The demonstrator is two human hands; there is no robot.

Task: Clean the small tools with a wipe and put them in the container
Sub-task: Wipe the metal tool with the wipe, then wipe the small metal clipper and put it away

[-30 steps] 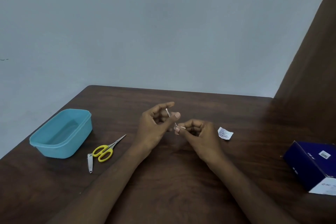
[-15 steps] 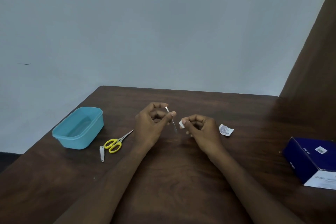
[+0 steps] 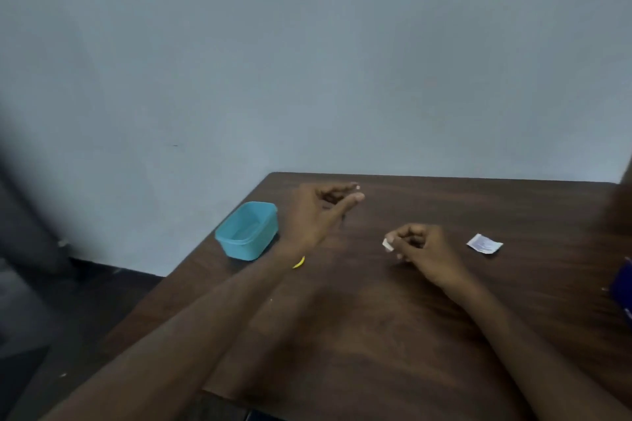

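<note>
**Thin tool in left pinch, wipe in right: handling notes**

Left hand is raised over the dark wood-grain surface, thumb and forefinger drawn together, other fingers curled. That reads as a pinch on something thin, but motion blur hides the tool itself; only a faint dark streak shows below the thumb, so can't confirm what it holds

Right hand is curled, pinching a small white folded wipe at the fingertips, well apart from the left

Teal rectangular plastic container, open top, sits at the surface's left edge, just beside the left wrist. A sliver of yellow plastic scissor handle pokes out from under the left forearm; rest is hidden. Torn white sachet wrapper lies right of the right hand; dark blue box is cut off at the frame's right edge

Handling, my read:
- tool: likely a light, stiff metal sliver, slick once wiped; hold mid-shaft, away from any point
- wipe: soft, limp, damp; pinch it around the tool
- scissors: take by the loops, blades closed
- container: light, may slide, so drop tools in, don't push
</note>
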